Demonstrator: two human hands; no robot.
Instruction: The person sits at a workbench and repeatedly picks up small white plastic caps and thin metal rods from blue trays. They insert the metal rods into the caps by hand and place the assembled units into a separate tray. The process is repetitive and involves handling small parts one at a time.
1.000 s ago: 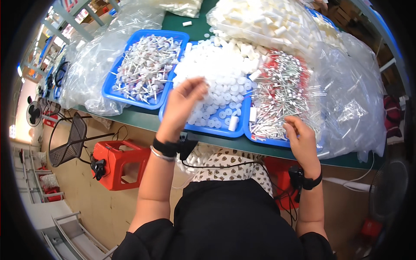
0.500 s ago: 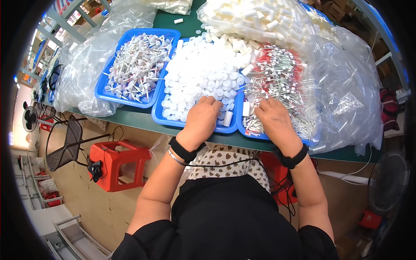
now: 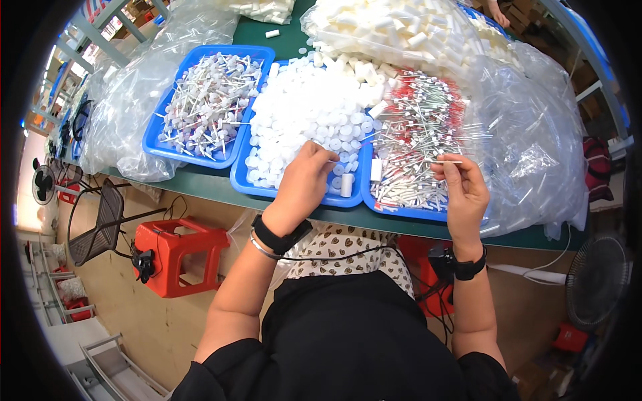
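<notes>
My left hand (image 3: 305,179) is over the near edge of a heap of translucent white plastic discs (image 3: 287,134) in the middle blue tray (image 3: 264,190). Its fingers are pinched together, and whatever lies between them is hidden. In my right hand (image 3: 465,190), thumb and fingertips grip a thin white-ended stick (image 3: 448,160), raised just above the right blue tray (image 3: 408,210). Below it spreads a pile of similar thin sticks (image 3: 421,144) with white ends and red and greenish parts. A white foam cylinder (image 3: 346,185) stands among the discs beside my left hand.
The left blue tray (image 3: 152,148) holds sticks with discs on them. A big clear bag of white cylinders (image 3: 401,27) lies behind the trays. Crumpled plastic bags (image 3: 528,147) flank both sides. A red stool (image 3: 177,260) stands at lower left; another person's hand (image 3: 500,19) shows far right.
My right hand has lifted from the pile, moved right and turned palm inward, with a thin stick now in its fingertips. My left hand has shifted slightly left. Another person's hand has appeared far right.
</notes>
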